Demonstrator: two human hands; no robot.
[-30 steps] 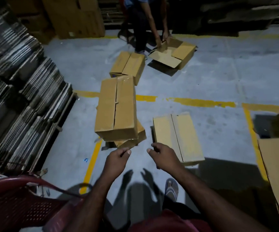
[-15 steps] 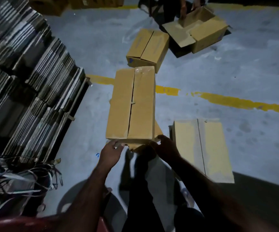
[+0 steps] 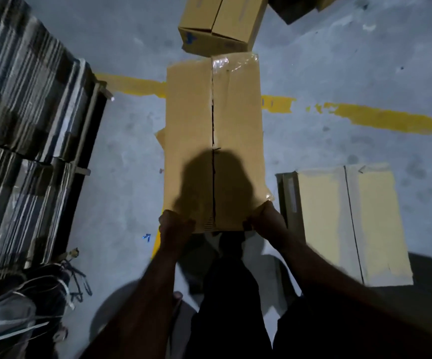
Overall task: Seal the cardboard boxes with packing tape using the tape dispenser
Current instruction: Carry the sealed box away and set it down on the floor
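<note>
Left of the long cardboard box [image 3: 191, 141] is a big stack of flat cardboard [image 3: 23, 125], well apart from it. The long cardboard box lies on the grey floor [image 3: 127, 156], right in front of the person.

The left hand [image 3: 174, 225] grips the near left corner of the long cardboard box, with its fingers curled round the edge. The middle slit [image 3: 213, 125] runs down the top of the box from the far end to the near end. It looks dark and open for most of the way. Some shiny tape [image 3: 235, 64] shows only at the far end. The right hand [image 3: 266, 220] grips the near right corner in the same way. The two hands are apart, one on each corner, and both are clamped on the box.

Right of the long cardboard box lies a pale box [image 3: 344, 224], near it but not touching. Just past the far end sits a small box [image 3: 220, 24].

I think the step now is getting this box into place for taping. The tape job on it looks only begun. The tape dispenser is not in view. So the next move needs one hand to let go and fetch it. Then the flaps must be pushed flat and close, so the tape can cover the whole slit.
</note>
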